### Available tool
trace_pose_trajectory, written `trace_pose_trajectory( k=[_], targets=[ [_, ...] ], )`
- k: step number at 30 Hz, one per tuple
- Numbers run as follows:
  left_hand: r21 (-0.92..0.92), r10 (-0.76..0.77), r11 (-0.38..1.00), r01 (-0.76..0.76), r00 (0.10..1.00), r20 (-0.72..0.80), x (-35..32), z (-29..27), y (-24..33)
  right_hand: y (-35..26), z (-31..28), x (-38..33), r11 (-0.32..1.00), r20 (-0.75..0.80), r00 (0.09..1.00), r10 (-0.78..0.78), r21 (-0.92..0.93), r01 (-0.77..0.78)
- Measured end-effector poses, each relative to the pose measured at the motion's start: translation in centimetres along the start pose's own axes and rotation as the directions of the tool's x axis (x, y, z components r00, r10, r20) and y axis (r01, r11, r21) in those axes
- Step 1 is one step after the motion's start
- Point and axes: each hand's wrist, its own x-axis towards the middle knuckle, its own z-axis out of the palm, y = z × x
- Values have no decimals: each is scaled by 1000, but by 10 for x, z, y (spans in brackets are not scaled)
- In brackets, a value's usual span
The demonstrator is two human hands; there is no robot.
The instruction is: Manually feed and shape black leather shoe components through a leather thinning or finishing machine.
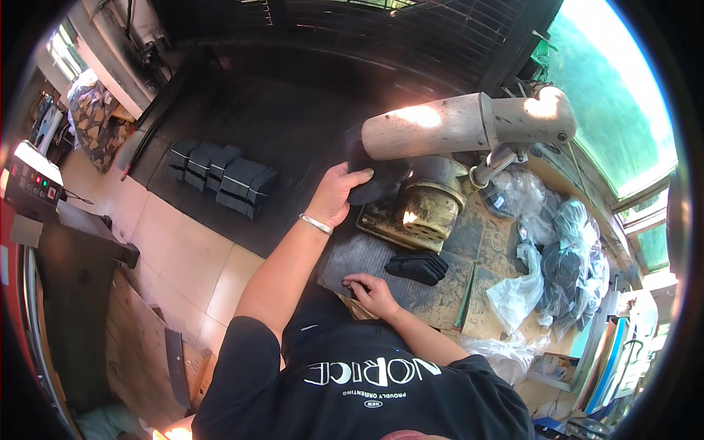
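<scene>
My left hand (pixel 339 196) reaches forward, a silver bangle on its wrist. Its thumb and fingers close on a flat black piece (pixel 364 192) beside a worn metal machine (pixel 425 209). The piece's far outline merges with the dark surface behind it. Close to my body, my right hand (pixel 372 295) rests by the grey worktop's (pixel 352 258) near edge. Its fingers are curled together, and I cannot make out whether anything small is between them. Just beyond that hand lies a fanned stack of flat black pieces (pixel 416 267).
Over the machine hangs a ribbed grey cylinder (pixel 425 126) on a jointed arm. Banded bundles of black pieces (pixel 220 176) lie on the black table (pixel 286 125). Clear plastic bags (pixel 561 249) crowd the right side. A control box with lit buttons (pixel 35 182) stands far left.
</scene>
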Motion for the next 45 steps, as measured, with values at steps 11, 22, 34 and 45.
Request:
trace_pose_trajectory(
  k=[11,22,34,45],
  targets=[
    [-25,-29,999,29,1000,-11,-7,-4,-1,-6,-1,1,999,4,1000,-8,-36,8],
    [-42,-99,994,100,994,39,-21,-6,-4,-2,0,1,1000,2,1000,3,-20,-3],
    [-16,16,1000,-16,999,44,-15,-17,5,-3,0,-1,1000,3,1000,10,-2,-10],
    [-33,-22,999,25,997,80,-27,-18,-9,-2,0,0,1000,8,1000,1,-12,-1]
  ],
)
